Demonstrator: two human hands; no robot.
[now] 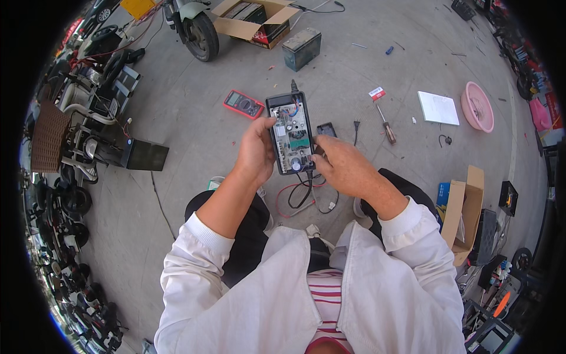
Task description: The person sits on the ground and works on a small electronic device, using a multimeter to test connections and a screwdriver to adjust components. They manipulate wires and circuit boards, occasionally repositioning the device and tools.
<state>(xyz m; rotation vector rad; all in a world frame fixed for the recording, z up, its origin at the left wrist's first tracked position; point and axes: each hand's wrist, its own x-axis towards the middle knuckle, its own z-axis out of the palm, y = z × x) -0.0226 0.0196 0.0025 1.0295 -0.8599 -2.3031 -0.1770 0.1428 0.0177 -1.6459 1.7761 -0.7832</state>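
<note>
An opened battery charger [299, 125], its black case bottom showing a circuit board with a green part and a round capacitor, is held up in front of me. My left hand [257, 152] is closed around its left side, thumb on the upper edge. With bent fingers, my right hand [345, 167] grips the lower right edge. A cable leaves each end of the case. Below it, red and black leads [282, 200] loop on the floor. A red multimeter [244, 104] lies to the left; a black cover-like piece [326, 128] is partly behind my right hand.
A plug [356, 124], screwdriver [386, 126], white paper [437, 108] and pink basin [475, 107] lie to the right. Farther off are a dark battery [302, 48], an open carton [282, 30] and a scooter wheel [200, 39]. Another carton [469, 203] stands near my right knee.
</note>
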